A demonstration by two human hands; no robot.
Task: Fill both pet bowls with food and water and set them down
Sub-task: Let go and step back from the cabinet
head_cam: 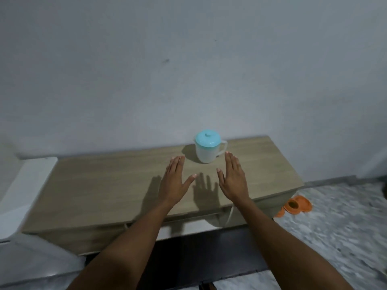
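Observation:
A white plastic jug (206, 152) with a light blue lid (207, 139) stands upright near the back edge of a wooden cabinet top (100, 185), its handle to the right. My left hand (174, 181) hovers flat over the top, just left of and nearer than the jug, fingers straight. My right hand (232, 176) is held the same way just right of the jug, fingertips near the handle. Neither hand touches the jug or holds anything. An orange pet bowl (297, 204) with dark contents lies on the floor at the cabinet's right end.
A grey wall rises directly behind the cabinet. A white object (25, 189) stands against the cabinet's left end. Speckled grey floor (339, 227) spreads to the right. A dark band (209, 254) runs along the floor in front of the cabinet.

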